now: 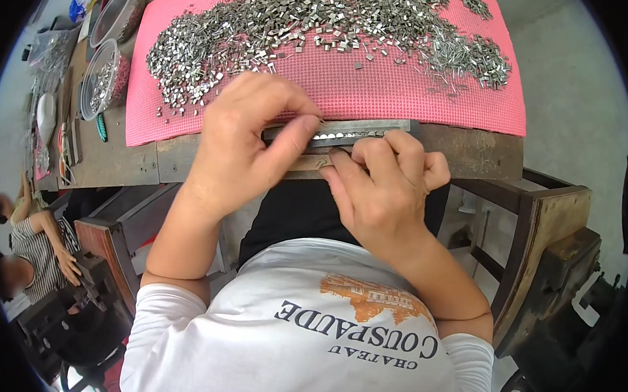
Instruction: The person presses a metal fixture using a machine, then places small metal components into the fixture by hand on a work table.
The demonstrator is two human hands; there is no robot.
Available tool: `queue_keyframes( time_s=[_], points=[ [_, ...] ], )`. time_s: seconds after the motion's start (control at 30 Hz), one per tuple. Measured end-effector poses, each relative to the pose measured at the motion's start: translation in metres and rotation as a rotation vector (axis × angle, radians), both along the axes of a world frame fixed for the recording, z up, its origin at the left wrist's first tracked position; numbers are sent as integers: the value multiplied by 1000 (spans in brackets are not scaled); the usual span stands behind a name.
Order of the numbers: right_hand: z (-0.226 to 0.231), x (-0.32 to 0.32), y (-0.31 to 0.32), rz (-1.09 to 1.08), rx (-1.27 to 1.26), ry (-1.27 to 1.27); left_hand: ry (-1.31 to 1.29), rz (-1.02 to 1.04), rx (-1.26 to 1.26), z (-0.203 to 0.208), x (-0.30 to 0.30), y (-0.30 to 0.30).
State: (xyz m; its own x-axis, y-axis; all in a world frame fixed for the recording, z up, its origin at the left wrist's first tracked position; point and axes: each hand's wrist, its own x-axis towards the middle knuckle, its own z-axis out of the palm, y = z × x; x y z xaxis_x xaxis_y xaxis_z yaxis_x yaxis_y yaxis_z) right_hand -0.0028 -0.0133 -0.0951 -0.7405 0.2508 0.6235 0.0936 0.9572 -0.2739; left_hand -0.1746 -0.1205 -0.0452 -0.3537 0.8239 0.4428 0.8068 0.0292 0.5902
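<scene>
A long grey metal bar [401,125] lies along the near edge of the bench, with a row of small shiny metal pieces [345,135] set in its channel. Over its left part is my left hand [250,137], thumb and forefinger pinched together at the row; whatever is between the fingertips is too small to make out. My right hand [388,189] is curled on the bar's near side, its fingers bent against it. A strip of bare wood [305,167] shows under the bar, between my hands.
Beyond the bar, a pink textured mat [375,86] carries a broad heap of small metal pieces [280,19]. Clear plastic tubs [94,92] and hand tools [67,143] sit at the left. Another person [45,247] sits at far left. A wooden stand [536,234] is at right.
</scene>
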Motion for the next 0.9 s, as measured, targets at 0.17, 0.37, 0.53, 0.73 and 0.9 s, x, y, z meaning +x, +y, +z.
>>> queue_keyframes(
  time_s=[0.17,0.37,0.53,0.73,0.9],
  points=[
    [-4,0,-15,-76,15,-42,-49,-4,-14,-3,11,7],
    [-1,2,-4,44,-183,116,-44,-31,-111,-8,20,4],
    [3,11,26,2,-202,207,55,8,-77,-14,24,11],
    [13,8,45,-2,-239,203,249,16,-59,-8,29,17],
    [17,4,47,60,-342,162,404,2,-79,-1,35,21]
  ],
)
